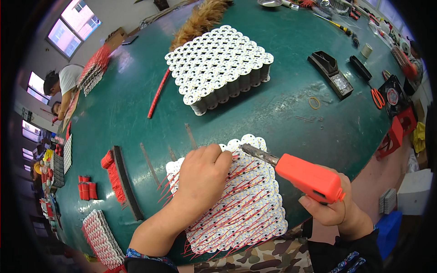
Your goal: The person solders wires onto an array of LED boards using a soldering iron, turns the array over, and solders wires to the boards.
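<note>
In front of me lies a panel of round white LED circuit boards (255, 204) with many thin red wires (227, 200) running slantwise across it. My left hand (205, 170) rests over the panel's upper left part, its fingers pinched on a red wire near the far edge; the fingertips are mostly hidden. My right hand (332, 207) is wrapped round the red handle of a soldering gun (309, 177). Its metal tip points left and reaches the boards at the far edge, close beside my left fingers.
Farther back stands a stack of white round-board panels (223, 63) beside a feather duster (195, 25). At left are bundled red wires (87, 189), a dark strip (126, 182) and another board stack (102, 239). Orange-handled scissors (378, 98) and a black holder (330, 75) lie right. Another person (66, 84) works far left.
</note>
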Demonstrator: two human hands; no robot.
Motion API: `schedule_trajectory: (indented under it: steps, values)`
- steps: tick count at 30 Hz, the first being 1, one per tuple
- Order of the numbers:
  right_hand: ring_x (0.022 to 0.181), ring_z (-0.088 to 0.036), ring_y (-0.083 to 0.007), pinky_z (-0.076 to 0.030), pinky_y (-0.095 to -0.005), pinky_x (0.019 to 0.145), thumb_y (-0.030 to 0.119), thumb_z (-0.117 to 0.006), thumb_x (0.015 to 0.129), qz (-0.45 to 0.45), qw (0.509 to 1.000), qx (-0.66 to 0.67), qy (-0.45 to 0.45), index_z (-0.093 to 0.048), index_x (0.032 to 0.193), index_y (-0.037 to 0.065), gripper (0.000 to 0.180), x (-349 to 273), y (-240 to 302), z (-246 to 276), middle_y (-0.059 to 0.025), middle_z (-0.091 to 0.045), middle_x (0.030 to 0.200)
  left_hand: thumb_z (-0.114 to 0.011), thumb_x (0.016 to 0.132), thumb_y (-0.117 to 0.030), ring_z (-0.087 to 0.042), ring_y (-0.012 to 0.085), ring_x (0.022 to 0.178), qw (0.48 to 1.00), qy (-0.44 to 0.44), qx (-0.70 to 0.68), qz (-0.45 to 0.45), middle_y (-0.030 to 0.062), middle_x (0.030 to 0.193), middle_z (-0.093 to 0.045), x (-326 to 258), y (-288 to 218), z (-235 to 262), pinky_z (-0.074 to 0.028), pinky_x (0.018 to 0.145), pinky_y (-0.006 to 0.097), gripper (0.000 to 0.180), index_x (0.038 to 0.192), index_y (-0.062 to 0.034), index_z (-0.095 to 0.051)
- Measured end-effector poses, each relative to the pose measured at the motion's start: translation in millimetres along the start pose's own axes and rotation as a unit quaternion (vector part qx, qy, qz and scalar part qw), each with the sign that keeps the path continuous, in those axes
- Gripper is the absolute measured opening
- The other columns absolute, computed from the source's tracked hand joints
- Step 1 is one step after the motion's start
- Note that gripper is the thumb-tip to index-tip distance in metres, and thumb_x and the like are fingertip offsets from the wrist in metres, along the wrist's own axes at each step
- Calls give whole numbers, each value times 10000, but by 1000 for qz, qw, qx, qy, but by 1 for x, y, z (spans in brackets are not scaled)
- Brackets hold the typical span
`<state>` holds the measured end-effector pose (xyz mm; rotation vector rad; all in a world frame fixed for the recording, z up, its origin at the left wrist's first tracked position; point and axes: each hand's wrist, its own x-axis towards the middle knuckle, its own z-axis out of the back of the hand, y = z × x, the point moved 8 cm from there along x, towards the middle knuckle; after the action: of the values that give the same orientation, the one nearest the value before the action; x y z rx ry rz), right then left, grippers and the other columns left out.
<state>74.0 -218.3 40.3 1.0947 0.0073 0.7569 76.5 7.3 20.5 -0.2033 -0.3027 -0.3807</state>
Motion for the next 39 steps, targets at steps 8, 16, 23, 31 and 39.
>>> schedule_trajectory:
  steps: [8, 16, 23, 31, 39]
  values:
    - [754, -743, -248, -575, -324, 694, 57, -806, 801, -3, 1000, 4, -7, -575, 1287, -86, 556, -8, -4, 3, -166, -740, 956, -665, 772, -42, -609, 273, 749, 1000, -6, -12, -11, 63, 801, -597, 1, -6, -1, -461, 691, 418, 172, 935, -68, -713]
    - [747, -736, -228, -571, -316, 693, 59, -804, 815, -27, 999, 27, 12, -578, 1280, -81, 536, -10, -9, -1, -168, -739, 960, -641, 781, -112, -598, 232, 722, 999, -13, 3, -46, 50, 780, -555, 1, -10, -4, -442, 666, 395, 110, 882, -77, -670]
    - [817, -754, -252, -585, -328, 738, 49, -805, 807, -36, 999, 14, 25, -582, 1279, -75, 537, -9, -7, -2, -193, -743, 1024, -642, 779, -115, -602, 235, 731, 999, -8, 10, -48, 53, 781, -556, 1, -11, -3, -441, 669, 395, 116, 882, -72, -672]
    - [857, -767, -266, -592, -331, 757, 25, -797, 809, -23, 999, -7, 30, -583, 1282, -63, 527, -5, 2, -2, -197, -744, 1049, -634, 777, -107, -605, 238, 744, 999, -4, 15, -44, 55, 781, -556, 1, -12, -3, -440, 678, 394, 87, 852, -68, -654]
    - [844, -767, -263, -593, -331, 747, 24, -800, 804, -25, 999, -4, 40, -583, 1281, -64, 532, -5, 1, -4, -191, -746, 1023, -654, 766, -70, -613, 259, 758, 999, 21, 7, -25, 57, 803, -599, 0, -9, -4, -451, 702, 408, 181, 934, -69, -720]
